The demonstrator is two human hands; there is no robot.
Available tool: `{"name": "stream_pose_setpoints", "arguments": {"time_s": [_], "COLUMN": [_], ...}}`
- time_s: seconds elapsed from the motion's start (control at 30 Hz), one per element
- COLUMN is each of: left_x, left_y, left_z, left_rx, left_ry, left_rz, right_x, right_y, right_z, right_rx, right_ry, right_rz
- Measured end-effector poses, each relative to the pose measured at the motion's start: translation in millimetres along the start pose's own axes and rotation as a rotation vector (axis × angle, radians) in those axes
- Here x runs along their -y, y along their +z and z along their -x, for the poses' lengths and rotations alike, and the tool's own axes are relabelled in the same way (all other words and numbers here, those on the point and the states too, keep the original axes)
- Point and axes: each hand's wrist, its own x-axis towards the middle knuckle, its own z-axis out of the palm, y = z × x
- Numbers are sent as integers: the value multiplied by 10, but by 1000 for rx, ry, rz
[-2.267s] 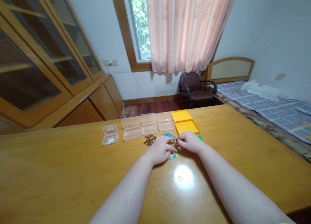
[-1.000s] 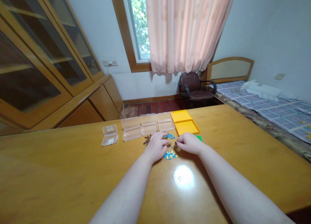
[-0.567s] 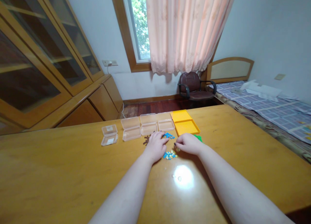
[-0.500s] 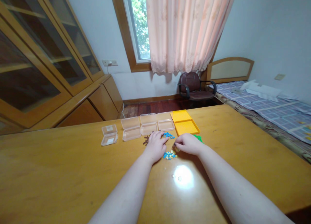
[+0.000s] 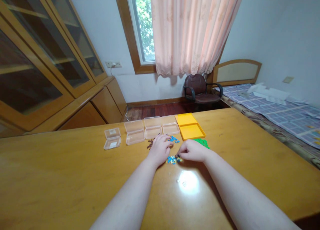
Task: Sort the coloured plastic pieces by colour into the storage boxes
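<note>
My left hand rests on the table with its fingers stretched forward, between a pile of small brown pieces and some small blue pieces. It partly covers both. Just right of its wrist lies a mixed pile of small blue and yellow pieces. My right hand has its thumb and fingers pinched together at the right side of that pile. Whatever sits between those fingertips is too small to make out. Behind the right hand is a heap of green pieces, partly hidden by it.
Along the table's far side stand several opened clear plastic boxes, with a smaller clear box at the left. An opened yellow box is at the right end. Beyond are a chair and a bed.
My right hand has moved slightly left and toward me, its fingertips now at the mixed pile. More of the green heap shows. My left hand has barely moved.
</note>
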Motion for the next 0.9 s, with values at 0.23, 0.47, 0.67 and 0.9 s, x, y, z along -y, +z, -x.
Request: {"name": "stream_pose_setpoints", "arguments": {"time_s": [0.23,0.47,0.67,0.9], "left_x": [10,22,13,15], "left_y": [2,21,13,5], "left_z": [-3,-8,-1,3], "left_rx": [-3,-20,-29,-25], "left_ry": [2,3,-5,-9], "left_rz": [-8,-2,-3,17], "right_x": [60,56,39,13], "right_y": [40,42,78,70], "right_z": [-1,-17,-37,-44], "right_rx": [19,-40,-59,-126], "right_ry": [-8,-56,5,42], "right_rz": [39,41,83,86]}}
